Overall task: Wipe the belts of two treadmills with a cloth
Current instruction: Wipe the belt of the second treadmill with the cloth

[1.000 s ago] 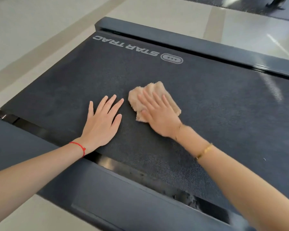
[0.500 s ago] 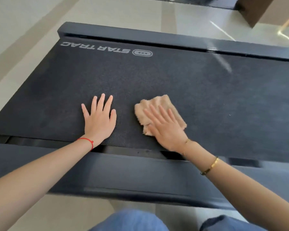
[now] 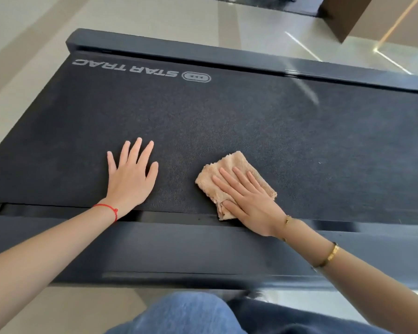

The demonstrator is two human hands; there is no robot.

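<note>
A dark treadmill belt (image 3: 239, 126) with a "STAR TRAC" logo fills the head view. A folded beige cloth (image 3: 223, 173) lies on the belt near its front edge, one corner hanging over the edge. My right hand (image 3: 247, 201) presses flat on the cloth with straight fingers. My left hand (image 3: 130, 177) rests flat on the bare belt to the left of the cloth, fingers spread, a red string round the wrist.
Dark side rails run along the near edge (image 3: 179, 249) and far edge (image 3: 227, 55) of the belt. Pale tiled floor (image 3: 22, 44) surrounds the treadmill. A brown block (image 3: 343, 18) stands at the top right. My knees in blue jeans (image 3: 186, 314) show at the bottom.
My right hand has slid the cloth to the right and toward the near edge of the belt. My left hand stays flat on the belt. The camera has shifted.
</note>
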